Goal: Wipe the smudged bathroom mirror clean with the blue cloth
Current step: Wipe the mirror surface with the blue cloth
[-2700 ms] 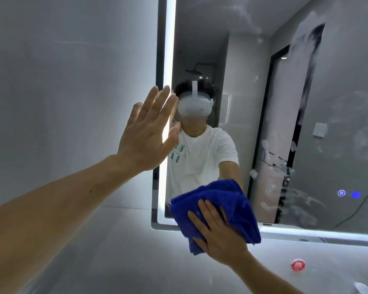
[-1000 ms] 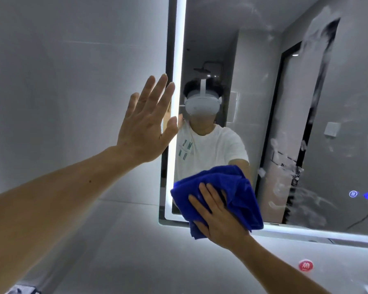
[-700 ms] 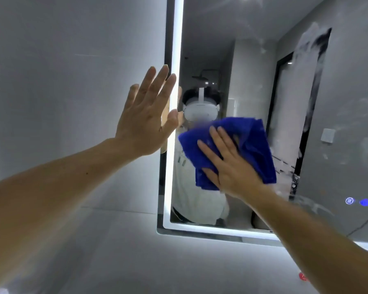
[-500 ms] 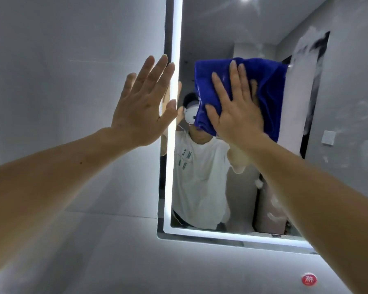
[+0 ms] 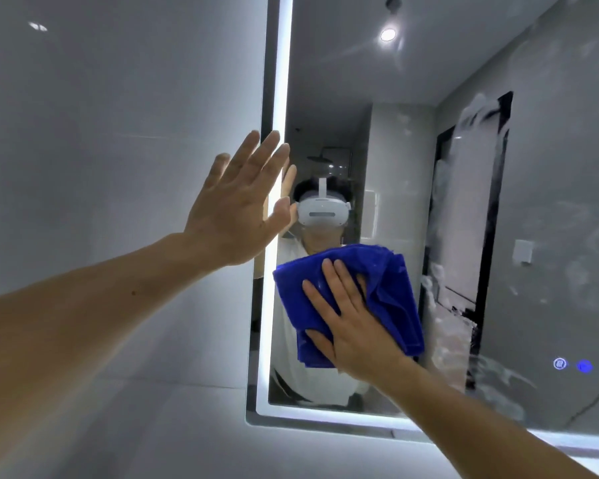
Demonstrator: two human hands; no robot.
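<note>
The soft, light blue cloth, bunched on the lower left glass of the smudged lit-edged bathroom mirror, probably needs only flat pressure on its middle, where the right hand lays its spread, uncurled grip, while the left hand is flat and open at the lit edge.

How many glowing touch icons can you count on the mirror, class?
2. Both sit low at the right of the mirror: a white ringed icon, and a blue icon just right of it. The blue cloth and right hand may hide others.
</note>
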